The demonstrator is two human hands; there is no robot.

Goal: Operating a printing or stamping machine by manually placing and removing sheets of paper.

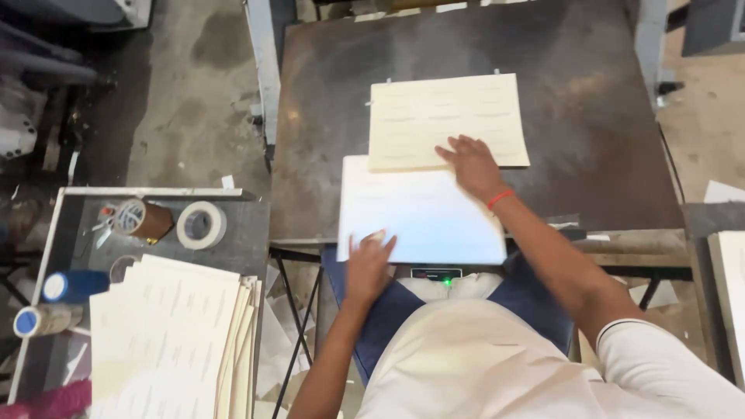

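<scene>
Left hand (367, 262) flat on white sheet (419, 213), fingers spread. Right hand (472, 164) at 1 o'clock, flat on cream sheet (442, 116), fingers apart.

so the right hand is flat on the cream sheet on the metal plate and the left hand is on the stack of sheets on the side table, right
Not quite. In the head view the left hand rests on the white sheet at the plate's near edge, not on the stack of sheets on the side table. The rest holds: the right hand lies flat on the cream sheet on the metal plate.
</scene>
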